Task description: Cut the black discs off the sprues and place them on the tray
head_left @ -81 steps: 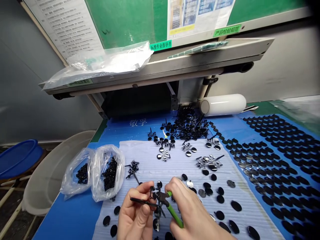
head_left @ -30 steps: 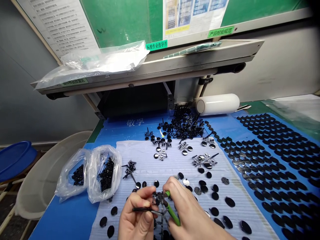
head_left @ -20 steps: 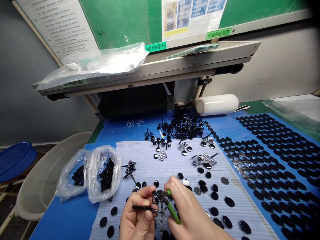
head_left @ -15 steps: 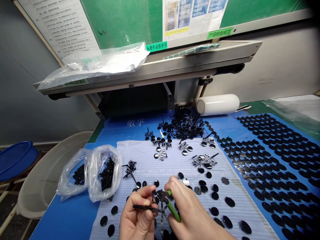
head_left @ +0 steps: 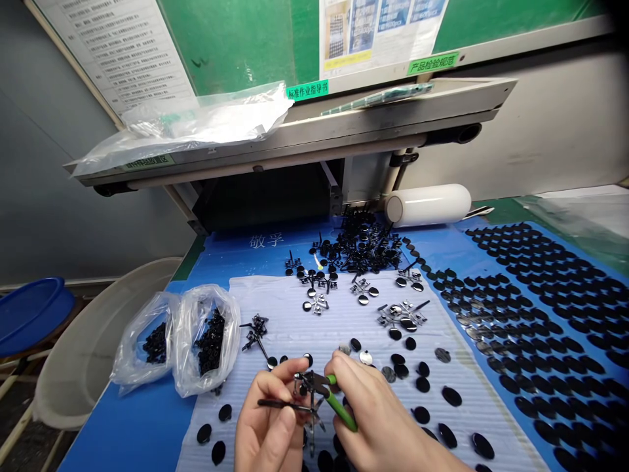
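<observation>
Sprue (head_left: pixel 307 400) of black parts pinched in left hand (head_left: pixel 268 429) at near bench (head_left: pixel 132 432) edge, right hand (head_left: pixel 378 419) gripping green-handled cutters (head_left: pixel 337 403) against it; loose black discs (head_left: pixel 422 393) crowd white sheet (head_left: pixel 289 308) around.

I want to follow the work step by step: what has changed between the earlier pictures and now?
Little changed. The left hand keeps its grip on the black plastic sprue and has turned it slightly, lifting it a little toward the camera. The right hand still holds the green-handled cutters with the tip at the sprue. The two plastic bags, the loose black discs and the pile of sprues lie as before.
</observation>
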Motion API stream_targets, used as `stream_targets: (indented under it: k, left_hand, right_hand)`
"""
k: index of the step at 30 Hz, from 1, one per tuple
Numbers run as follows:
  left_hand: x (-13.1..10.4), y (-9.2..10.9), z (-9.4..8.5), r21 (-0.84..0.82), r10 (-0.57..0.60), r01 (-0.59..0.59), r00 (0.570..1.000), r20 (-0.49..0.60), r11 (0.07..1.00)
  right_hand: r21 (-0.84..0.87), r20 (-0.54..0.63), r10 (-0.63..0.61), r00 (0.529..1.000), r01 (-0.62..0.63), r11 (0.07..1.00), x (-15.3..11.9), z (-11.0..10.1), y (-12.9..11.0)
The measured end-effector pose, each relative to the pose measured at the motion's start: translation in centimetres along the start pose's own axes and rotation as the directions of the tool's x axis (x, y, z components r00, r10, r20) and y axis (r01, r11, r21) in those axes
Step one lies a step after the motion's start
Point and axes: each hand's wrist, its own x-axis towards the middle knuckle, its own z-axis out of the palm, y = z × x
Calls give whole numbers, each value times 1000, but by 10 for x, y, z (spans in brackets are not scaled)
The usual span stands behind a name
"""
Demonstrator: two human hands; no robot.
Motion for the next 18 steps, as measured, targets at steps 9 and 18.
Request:
stream_targets:
  k: [9, 18]
  left_hand:
    - [11, -10, -2, -19, -7, 6, 998, -59, 1000]
    - [60, 44, -64, 33, 169, -166, 971, -171, 986]
  right_hand:
    - [-82, 70, 41, 997, -35, 996, 5, 1, 0]
    - [-148, 42, 66, 997, -59, 987, -13, 8, 53]
